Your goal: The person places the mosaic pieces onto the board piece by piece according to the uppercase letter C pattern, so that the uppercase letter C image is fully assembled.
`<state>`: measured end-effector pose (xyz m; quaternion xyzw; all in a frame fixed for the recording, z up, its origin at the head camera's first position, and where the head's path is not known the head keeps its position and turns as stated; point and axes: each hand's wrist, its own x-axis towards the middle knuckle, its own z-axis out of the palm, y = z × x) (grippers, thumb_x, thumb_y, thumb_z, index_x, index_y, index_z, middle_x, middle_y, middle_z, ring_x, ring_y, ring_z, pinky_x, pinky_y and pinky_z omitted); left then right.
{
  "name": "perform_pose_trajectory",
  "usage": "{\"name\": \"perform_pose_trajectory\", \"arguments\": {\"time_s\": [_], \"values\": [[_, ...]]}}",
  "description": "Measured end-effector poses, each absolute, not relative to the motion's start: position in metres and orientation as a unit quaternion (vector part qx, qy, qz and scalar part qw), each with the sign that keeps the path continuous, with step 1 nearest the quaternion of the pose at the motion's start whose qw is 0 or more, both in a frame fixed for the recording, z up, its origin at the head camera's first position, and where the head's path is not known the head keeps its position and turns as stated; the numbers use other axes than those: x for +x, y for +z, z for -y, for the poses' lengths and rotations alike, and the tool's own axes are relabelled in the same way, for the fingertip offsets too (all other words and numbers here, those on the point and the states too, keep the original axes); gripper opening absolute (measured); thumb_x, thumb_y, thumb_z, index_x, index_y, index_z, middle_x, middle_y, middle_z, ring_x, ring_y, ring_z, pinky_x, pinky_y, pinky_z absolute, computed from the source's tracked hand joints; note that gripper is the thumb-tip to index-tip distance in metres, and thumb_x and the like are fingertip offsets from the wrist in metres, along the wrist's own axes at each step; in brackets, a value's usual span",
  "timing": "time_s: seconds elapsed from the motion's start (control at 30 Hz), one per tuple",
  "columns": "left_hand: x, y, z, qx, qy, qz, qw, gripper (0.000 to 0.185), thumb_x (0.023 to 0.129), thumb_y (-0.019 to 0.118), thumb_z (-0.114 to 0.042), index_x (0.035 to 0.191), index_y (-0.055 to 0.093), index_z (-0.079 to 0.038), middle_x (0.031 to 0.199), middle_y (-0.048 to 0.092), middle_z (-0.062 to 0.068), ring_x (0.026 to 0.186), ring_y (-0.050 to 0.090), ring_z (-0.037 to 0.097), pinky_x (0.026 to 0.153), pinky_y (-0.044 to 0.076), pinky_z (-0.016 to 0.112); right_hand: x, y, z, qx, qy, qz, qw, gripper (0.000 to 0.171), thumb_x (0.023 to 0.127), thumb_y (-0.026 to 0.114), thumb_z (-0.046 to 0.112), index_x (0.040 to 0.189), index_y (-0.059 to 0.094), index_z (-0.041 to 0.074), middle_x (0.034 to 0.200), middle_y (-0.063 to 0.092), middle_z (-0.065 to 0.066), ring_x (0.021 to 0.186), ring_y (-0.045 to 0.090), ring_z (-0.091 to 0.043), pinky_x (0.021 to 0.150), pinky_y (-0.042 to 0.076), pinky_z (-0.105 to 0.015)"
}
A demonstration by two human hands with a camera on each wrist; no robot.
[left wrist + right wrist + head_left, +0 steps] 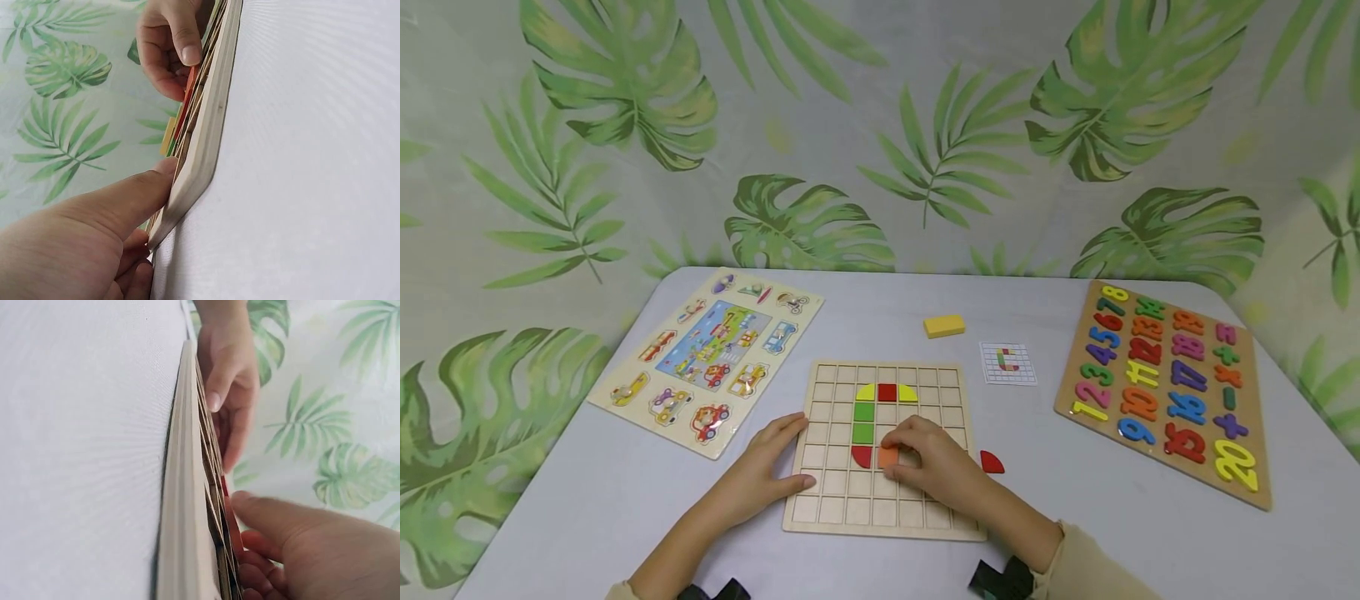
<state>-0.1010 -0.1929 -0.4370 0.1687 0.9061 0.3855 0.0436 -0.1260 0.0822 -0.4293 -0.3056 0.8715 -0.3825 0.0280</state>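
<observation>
A wooden grid board (827, 510) lies on the table in the head view. My right hand (942, 467) pinches an orange square tile (887, 457) between thumb and fingers, at a cell right of a red quarter-round tile (861, 457). Above that red tile stand two green square tiles (862, 434). Across the top of the shape, a red square tile (887, 392) sits between two yellow quarter-round tiles (866, 392). My left hand (756, 467) rests at the board's left edge, thumb on its top; in the left wrist view the thumb (134, 194) lies over the rim.
A loose red quarter-round tile (992, 462) lies right of the board. Behind are a yellow block (943, 325) and a pattern card (1008, 363). A vehicle puzzle (625, 367) is at left, a number puzzle (1258, 417) at right.
</observation>
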Motion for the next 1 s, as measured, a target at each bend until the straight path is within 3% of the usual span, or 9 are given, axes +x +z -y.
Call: {"name": "perform_pose_trajectory", "arguments": {"time_s": [0.3, 0.53, 0.73, 1.0], "values": [[-0.101, -0.437, 0.193, 0.167, 0.384, -0.907, 0.044, 0.079, 0.074, 0.071, -0.037, 0.137, 0.035, -0.005, 0.142, 0.029, 0.007, 0.129, 0.022, 0.031, 0.101, 0.023, 0.051, -0.125, -0.428, -0.083, -0.283, -0.404, -0.869, 0.044, 0.017, 0.080, 0.069, 0.019, 0.096, 0.064, 0.017, 0.096, 0.050, 0.009, 0.088, 0.048, -0.008, 0.076, 0.044, -0.023], [-0.101, -0.437, 0.193, 0.169, 0.382, -0.908, 0.039, 0.079, 0.075, 0.071, -0.037, 0.137, 0.035, -0.004, 0.142, 0.030, 0.008, 0.129, 0.023, 0.031, 0.101, 0.022, 0.051, -0.125, -0.421, -0.084, -0.280, -0.400, -0.870, 0.064, 0.037, 0.078, 0.071, 0.023, 0.112, 0.059, 0.014, 0.099, 0.052, 0.008, 0.090, 0.048, -0.008, 0.078, 0.044, -0.024], [-0.101, -0.438, 0.193, 0.172, 0.385, -0.906, 0.040, 0.079, 0.075, 0.070, -0.038, 0.137, 0.035, -0.004, 0.141, 0.030, 0.008, 0.129, 0.023, 0.032, 0.101, 0.022, 0.051, -0.124, -0.401, -0.098, -0.283, -0.427, -0.853, 0.098, 0.047, 0.080, 0.069, 0.023, 0.121, 0.051, 0.008, 0.109, 0.054, 0.000, 0.096, 0.051, -0.015, 0.082, 0.045, -0.032], [-0.101, -0.438, 0.193, 0.170, 0.384, -0.906, 0.043, 0.079, 0.075, 0.070, -0.039, 0.137, 0.035, -0.005, 0.142, 0.030, 0.008, 0.129, 0.023, 0.032, 0.101, 0.023, 0.051, -0.116, -0.385, -0.139, -0.272, -0.400, -0.873, 0.055, 0.041, 0.081, 0.068, 0.019, 0.119, 0.053, 0.011, 0.110, 0.054, -0.001, 0.095, 0.053, -0.021, 0.077, 0.048, -0.036]]}}
